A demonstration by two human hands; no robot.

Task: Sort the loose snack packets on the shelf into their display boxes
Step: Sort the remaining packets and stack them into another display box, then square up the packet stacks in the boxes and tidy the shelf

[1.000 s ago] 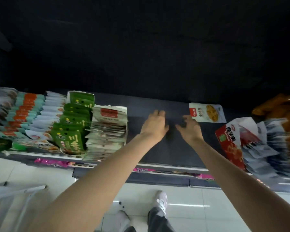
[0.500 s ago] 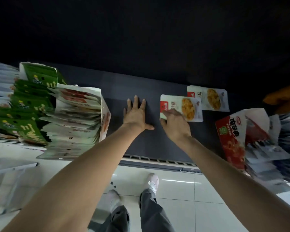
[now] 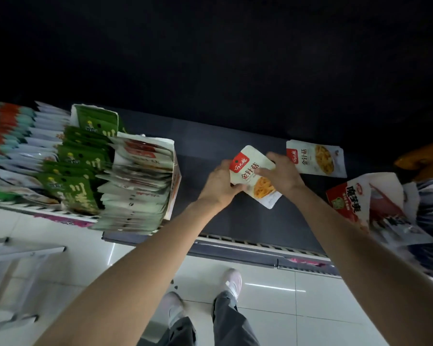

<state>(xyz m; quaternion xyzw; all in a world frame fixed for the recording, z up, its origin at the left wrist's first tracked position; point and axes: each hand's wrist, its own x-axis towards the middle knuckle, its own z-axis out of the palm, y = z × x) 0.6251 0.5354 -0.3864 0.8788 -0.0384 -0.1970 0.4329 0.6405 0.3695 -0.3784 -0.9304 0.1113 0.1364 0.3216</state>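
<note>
white snack packet (image 3: 254,174), centre shelf (image 3: 235,221): gripped by left hand (image 3: 219,182) and right hand (image 3: 281,174). second matching packet (image 3: 316,158) lies flat at 2 o'clock; white display box (image 3: 145,181) at 9 o'clock, red display box (image 3: 355,198) at 3 o'clock.

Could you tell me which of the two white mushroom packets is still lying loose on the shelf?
The right-hand packet, lying flat by itself near the back of the dark shelf. The other packet is held between the left hand and right hand.
</note>
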